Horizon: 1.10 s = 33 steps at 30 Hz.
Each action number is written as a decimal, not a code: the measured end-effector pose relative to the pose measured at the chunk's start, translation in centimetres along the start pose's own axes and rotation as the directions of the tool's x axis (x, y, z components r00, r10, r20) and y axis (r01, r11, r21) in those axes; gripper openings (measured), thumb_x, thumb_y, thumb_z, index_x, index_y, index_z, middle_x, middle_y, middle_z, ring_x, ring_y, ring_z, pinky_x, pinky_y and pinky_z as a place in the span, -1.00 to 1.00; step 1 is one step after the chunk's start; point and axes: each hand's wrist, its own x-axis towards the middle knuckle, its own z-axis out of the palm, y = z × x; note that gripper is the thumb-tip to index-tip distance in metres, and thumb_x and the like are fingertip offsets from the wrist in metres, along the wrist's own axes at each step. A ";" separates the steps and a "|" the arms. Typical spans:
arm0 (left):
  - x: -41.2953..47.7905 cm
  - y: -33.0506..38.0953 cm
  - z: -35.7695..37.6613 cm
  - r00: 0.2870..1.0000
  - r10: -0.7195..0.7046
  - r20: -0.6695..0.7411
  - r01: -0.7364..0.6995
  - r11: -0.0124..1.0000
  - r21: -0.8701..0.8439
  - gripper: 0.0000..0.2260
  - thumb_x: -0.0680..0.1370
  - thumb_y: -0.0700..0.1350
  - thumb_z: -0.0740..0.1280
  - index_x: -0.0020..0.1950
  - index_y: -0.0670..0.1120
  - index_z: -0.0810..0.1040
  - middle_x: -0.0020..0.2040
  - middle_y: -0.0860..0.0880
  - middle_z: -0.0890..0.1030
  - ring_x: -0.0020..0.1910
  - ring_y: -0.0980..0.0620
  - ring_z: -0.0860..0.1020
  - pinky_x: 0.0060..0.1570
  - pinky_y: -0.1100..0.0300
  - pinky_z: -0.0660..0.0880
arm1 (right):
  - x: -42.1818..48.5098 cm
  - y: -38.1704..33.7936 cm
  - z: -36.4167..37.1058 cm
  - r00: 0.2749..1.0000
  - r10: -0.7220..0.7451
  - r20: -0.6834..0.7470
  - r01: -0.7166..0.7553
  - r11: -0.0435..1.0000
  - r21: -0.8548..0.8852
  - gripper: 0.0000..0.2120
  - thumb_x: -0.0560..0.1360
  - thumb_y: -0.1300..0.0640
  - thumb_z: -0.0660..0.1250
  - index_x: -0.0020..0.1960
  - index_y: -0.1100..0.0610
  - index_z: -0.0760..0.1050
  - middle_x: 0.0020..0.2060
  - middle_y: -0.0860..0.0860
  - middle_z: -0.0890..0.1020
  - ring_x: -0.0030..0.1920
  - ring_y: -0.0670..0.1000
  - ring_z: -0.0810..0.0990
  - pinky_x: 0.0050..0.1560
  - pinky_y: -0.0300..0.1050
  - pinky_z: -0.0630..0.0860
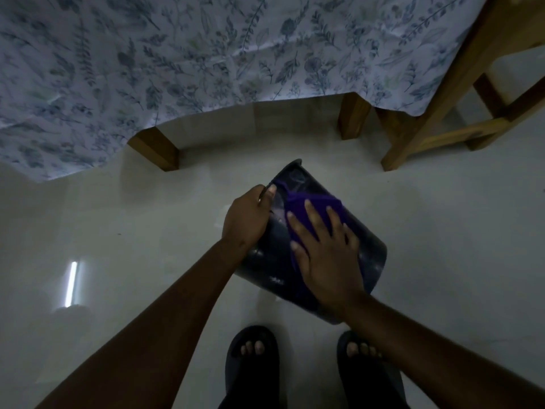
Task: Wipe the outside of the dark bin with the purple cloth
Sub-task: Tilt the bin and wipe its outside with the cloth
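The dark bin (365, 240) lies tilted above the pale floor, its rim pointing away from me toward the table. My left hand (247, 219) grips the bin's left side near the rim and holds it up. On the bin's upper wall my right hand (324, 255) lies flat with fingers spread, pressing the purple cloth (298, 206) against it. Most of the cloth is hidden under that hand; a strip runs up toward the rim.
A table with a blue floral cloth (177, 69) overhangs just beyond the bin, its wooden legs (156, 149) close by. A wooden chair frame (436, 131) stands at the right. My feet in dark sandals (253, 364) are right below the bin.
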 end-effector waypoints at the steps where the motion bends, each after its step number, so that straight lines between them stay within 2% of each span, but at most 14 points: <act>1: -0.1 0.0 0.0 1.000 0.006 -0.007 -0.006 1.000 -0.004 -0.65 0.66 0.13 0.04 -0.11 -0.03 0.49 -0.18 -0.02 0.58 -0.18 -0.03 0.54 -0.16 0.15 0.40 | 1.2 0.7 0.0 1.000 0.009 -0.011 -0.009 1.000 0.012 -0.50 0.61 -0.16 -0.11 0.54 -0.14 0.08 0.57 -0.01 0.12 0.54 0.17 0.11 0.40 0.22 0.19; 5: -0.2 0.9 -0.1 1.000 -0.013 -0.023 0.013 1.000 0.022 -0.61 0.66 0.13 0.04 -0.03 -0.10 0.53 -0.14 -0.03 0.59 -0.17 -0.03 0.52 -0.15 0.15 0.39 | 6.3 4.6 -0.9 0.979 0.198 0.051 -0.204 0.935 0.289 -0.52 0.64 -0.13 -0.07 0.53 -0.06 0.17 0.52 0.01 0.27 0.48 0.09 0.26 0.44 0.13 0.23; 6: 0.0 1.1 -0.1 0.999 -0.037 -0.020 0.037 0.998 0.041 -0.60 0.66 0.13 0.04 -0.02 -0.11 0.54 -0.14 -0.04 0.58 -0.17 -0.05 0.52 -0.15 0.13 0.40 | 6.4 4.9 -1.0 0.970 0.231 0.075 -0.243 0.921 0.305 -0.52 0.64 -0.12 -0.06 0.54 -0.05 0.16 0.52 0.00 0.27 0.48 0.08 0.26 0.43 0.13 0.22; 9: 1.4 1.9 0.3 0.993 -0.112 0.021 0.110 0.990 0.086 -0.61 0.65 0.14 0.05 -0.09 -0.11 0.50 -0.24 -0.01 0.53 -0.21 -0.06 0.49 -0.18 0.13 0.35 | 3.4 3.2 -0.7 0.985 0.169 0.027 -0.171 0.977 0.125 -0.48 0.63 -0.14 -0.08 0.56 -0.09 0.04 0.57 0.00 0.13 0.54 0.12 0.12 0.43 0.21 0.17; 11: 2.3 2.6 -0.3 0.994 -0.097 0.055 0.094 0.994 0.059 -0.64 0.64 0.12 0.10 -0.15 -0.11 0.45 -0.31 0.01 0.47 -0.28 -0.02 0.46 -0.23 0.14 0.31 | 1.5 2.3 -0.7 0.994 0.105 0.001 -0.105 0.992 0.073 -0.48 0.62 -0.14 -0.06 0.56 -0.10 0.02 0.57 0.00 0.09 0.55 0.14 0.07 0.42 0.23 0.16; 13: 1.9 2.7 -1.4 0.989 -0.044 0.140 0.057 0.995 -0.085 -0.71 0.63 0.09 0.16 -0.03 -0.10 0.51 -0.20 0.01 0.54 -0.23 0.07 0.50 -0.23 0.15 0.37 | 2.9 3.4 -1.1 0.996 0.085 -0.020 -0.083 0.993 0.085 -0.50 0.63 -0.11 -0.03 0.55 -0.07 0.09 0.55 0.02 0.19 0.51 0.15 0.18 0.39 0.24 0.25; 15: 0.2 1.8 -2.0 0.971 0.000 0.239 0.052 0.976 -0.214 -0.73 0.62 0.09 0.19 0.21 -0.02 0.50 0.02 0.04 0.59 -0.05 0.12 0.55 -0.10 0.24 0.45 | 5.9 5.0 -1.9 0.979 0.195 0.052 -0.201 0.965 0.168 -0.53 0.64 -0.10 -0.02 0.53 -0.05 0.17 0.51 0.02 0.29 0.45 0.14 0.31 0.38 0.17 0.28; 18: -2.5 -0.3 -1.4 0.991 -0.015 0.136 0.038 0.984 -0.172 -0.74 0.63 0.12 0.16 0.15 -0.01 0.48 -0.03 0.06 0.59 -0.09 0.11 0.56 -0.19 0.32 0.42 | 7.4 5.6 -2.2 0.937 0.323 0.134 -0.347 0.909 0.232 -0.52 0.64 -0.12 -0.07 0.51 -0.03 0.20 0.47 0.03 0.36 0.39 0.16 0.39 0.35 0.15 0.28; 20: -2.2 -0.4 -0.8 0.997 -0.040 0.072 0.050 0.989 -0.137 -0.72 0.63 0.12 0.16 0.08 -0.08 0.49 -0.11 0.06 0.58 -0.14 0.08 0.55 -0.21 0.30 0.43 | 4.7 4.0 -1.3 0.968 0.243 0.066 -0.249 0.964 0.094 -0.49 0.63 -0.14 -0.10 0.55 -0.04 0.08 0.53 0.03 0.23 0.49 0.17 0.25 0.40 0.22 0.23; 22: -1.1 0.1 -0.6 0.996 -0.045 0.077 0.055 0.990 -0.128 -0.71 0.63 0.12 0.16 0.05 -0.09 0.49 -0.13 0.03 0.57 -0.16 0.08 0.55 -0.18 0.26 0.46 | 0.4 1.4 -0.1 0.994 0.105 0.019 -0.105 0.994 -0.036 -0.44 0.60 -0.17 -0.09 0.57 -0.05 0.01 0.57 0.04 0.11 0.54 0.21 0.09 0.41 0.28 0.14; 25: -0.3 0.6 -0.3 0.996 -0.032 0.080 0.045 0.984 -0.170 -0.76 0.63 0.10 0.16 0.04 -0.04 0.47 -0.13 0.04 0.56 -0.16 0.12 0.54 -0.20 0.26 0.45 | -0.4 1.0 0.1 0.999 0.039 -0.021 -0.040 0.999 -0.017 -0.43 0.59 -0.19 -0.05 0.56 -0.06 0.07 0.57 0.04 0.12 0.54 0.20 0.09 0.40 0.27 0.14; 27: -0.7 0.5 -0.1 0.997 -0.044 0.070 0.058 0.973 -0.224 -0.77 0.64 0.10 0.15 0.06 -0.03 0.47 -0.09 0.02 0.58 -0.14 0.09 0.56 -0.19 0.24 0.45 | 2.9 2.6 -0.4 0.994 0.090 -0.054 -0.089 0.996 0.005 -0.48 0.61 -0.16 -0.06 0.55 -0.07 0.10 0.55 0.02 0.18 0.53 0.16 0.14 0.42 0.24 0.17; 30: -1.3 0.6 0.2 0.997 -0.061 0.042 0.069 0.972 -0.225 -0.75 0.64 0.10 0.14 0.09 -0.05 0.47 -0.07 -0.01 0.58 -0.13 0.07 0.55 -0.21 0.28 0.44 | 8.3 5.3 -1.8 0.978 0.208 0.024 -0.210 0.968 0.135 -0.50 0.62 -0.15 -0.09 0.53 -0.05 0.17 0.51 0.02 0.29 0.48 0.10 0.27 0.42 0.17 0.24; 33: -0.4 1.0 0.0 0.996 -0.075 0.045 0.080 0.986 -0.148 -0.74 0.63 0.11 0.14 0.06 -0.05 0.48 -0.10 -0.01 0.57 -0.16 0.05 0.53 -0.25 0.30 0.40 | 6.7 5.2 -1.3 0.975 0.217 0.048 -0.221 0.968 0.119 -0.49 0.63 -0.14 -0.08 0.55 -0.05 0.11 0.54 0.02 0.21 0.51 0.15 0.20 0.45 0.20 0.20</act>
